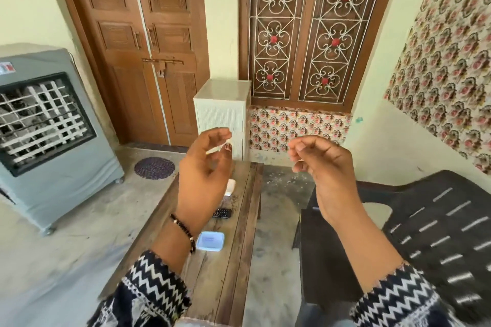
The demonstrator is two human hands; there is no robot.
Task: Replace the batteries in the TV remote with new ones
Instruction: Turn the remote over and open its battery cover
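Both of my hands are raised in the air above a narrow wooden table point(239, 260). My left hand point(206, 167) has its fingers loosely curled and apart, with nothing in it. At the same height, my right hand point(322, 164) shows its back, fingers bent and apart, and nothing shows in it. Below my left hand a black remote point(222, 212) lies on the table, partly hidden by my wrist. Past it, at the table's far end, lies a white object point(230, 186). A small light-blue plastic box point(210, 241) sits nearer to me.
A dark plastic chair point(425, 233) stands right of the table. A grey air cooler point(47, 127) stands at the left, with a round mat point(154, 168) on the floor near it. A white cabinet point(221, 111) stands against the far wall beside a closed wooden door point(148, 48).
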